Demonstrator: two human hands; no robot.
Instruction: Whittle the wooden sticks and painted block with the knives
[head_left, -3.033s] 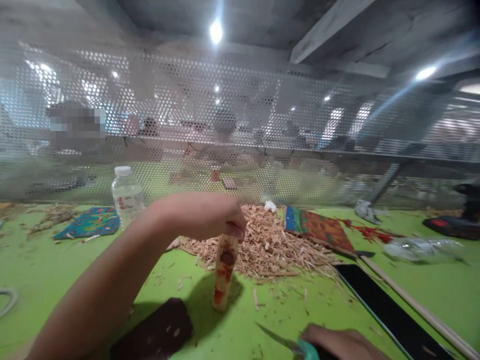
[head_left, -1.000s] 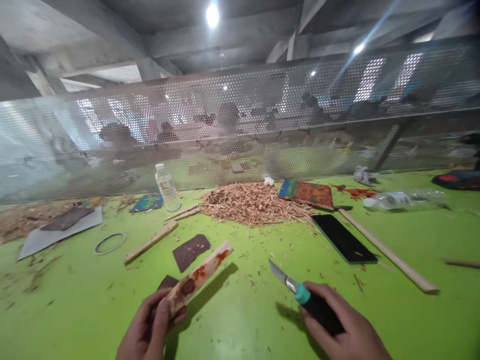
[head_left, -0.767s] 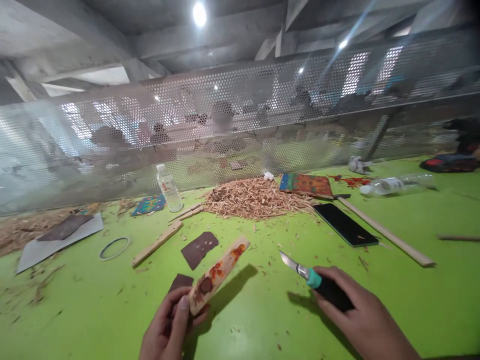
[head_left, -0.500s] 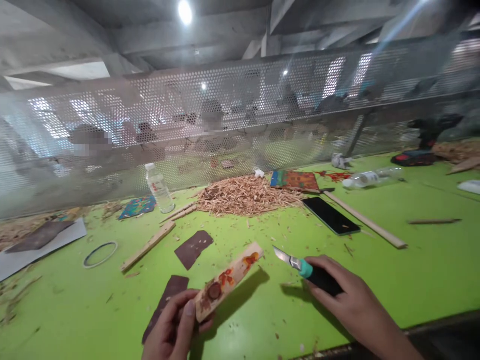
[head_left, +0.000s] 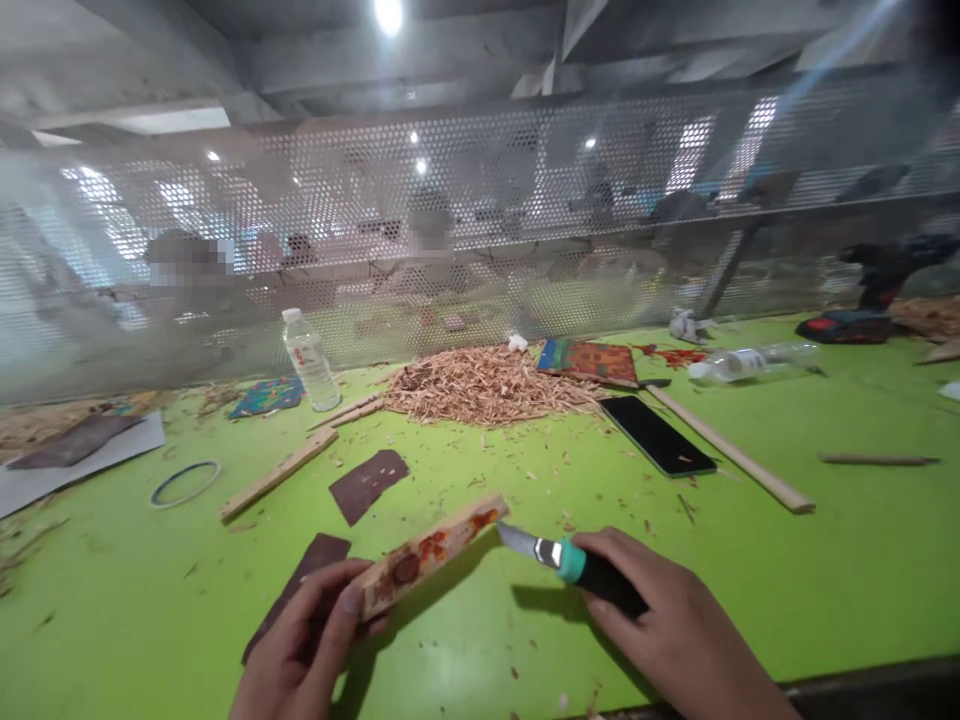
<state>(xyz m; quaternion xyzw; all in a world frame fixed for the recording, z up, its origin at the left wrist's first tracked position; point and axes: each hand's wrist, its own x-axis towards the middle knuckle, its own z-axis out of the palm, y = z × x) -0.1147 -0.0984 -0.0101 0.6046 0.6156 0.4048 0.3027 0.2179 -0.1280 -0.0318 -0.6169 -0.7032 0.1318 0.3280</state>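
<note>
My left hand (head_left: 311, 625) grips the near end of a pale wooden strip (head_left: 457, 540) with red-orange and brown marks on its face. The strip is tilted up to the right, above the green table. In my right hand (head_left: 660, 610) is a craft knife (head_left: 604, 580) with a black handle and a teal collar. Its blade points left, with the tip at or very near the strip's far end; whether they touch I cannot tell. A piece of brown sandpaper (head_left: 300, 580) lies partly behind my left hand, and another sandpaper piece (head_left: 369, 485) lies beyond it.
A heap of wood shavings (head_left: 487, 385) lies at the back. Around it are a phone (head_left: 660, 435), a long wooden stick (head_left: 735, 450), an upright bottle (head_left: 311, 365), a lying bottle (head_left: 750, 363), painted boards and a cordless drill (head_left: 870, 290). A perforated screen (head_left: 480, 220) stands behind the table.
My right hand has brought the knife left, so its blade now meets or nearly meets the strip's far end. The strip has shifted slightly left and lies flatter. The view has moved a little.
</note>
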